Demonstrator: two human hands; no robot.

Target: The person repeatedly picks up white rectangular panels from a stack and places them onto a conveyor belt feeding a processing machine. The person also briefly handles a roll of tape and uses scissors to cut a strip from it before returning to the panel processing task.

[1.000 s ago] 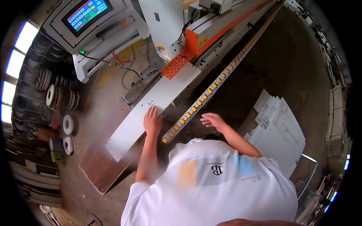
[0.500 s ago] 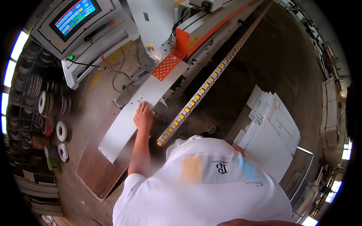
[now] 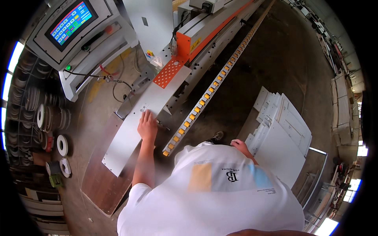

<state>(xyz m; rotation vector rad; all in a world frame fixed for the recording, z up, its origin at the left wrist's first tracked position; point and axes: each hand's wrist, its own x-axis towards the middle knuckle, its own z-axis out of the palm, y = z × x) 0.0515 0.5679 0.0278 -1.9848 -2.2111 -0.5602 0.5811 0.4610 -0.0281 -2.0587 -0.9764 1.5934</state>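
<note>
My left hand (image 3: pixel 147 126) rests on a long white plate (image 3: pixel 128 139) near its edge, with the fingers laid on its surface beside a small printed mark. The plate runs up to an orange perforated guard (image 3: pixel 169 73) on the machine (image 3: pixel 212 21). In front of my shirt, my right hand (image 3: pixel 241 145) is loosely curled, and nothing shows in it. It is nearest to a stack of white panels (image 3: pixel 285 133) and appears apart from it.
A rail with yellow rollers (image 3: pixel 191 117) runs alongside the machine. At the upper left stands a control cabinet with a lit screen (image 3: pixel 71 24). A brown board (image 3: pixel 103 188) lies under the plate's near end. Rolls of banding (image 3: pixel 62 145) sit at left.
My right hand has come out from beside my shirt into fuller view. My left hand stays on the plate, its fingers a little more bent. The whole view has shifted slightly.
</note>
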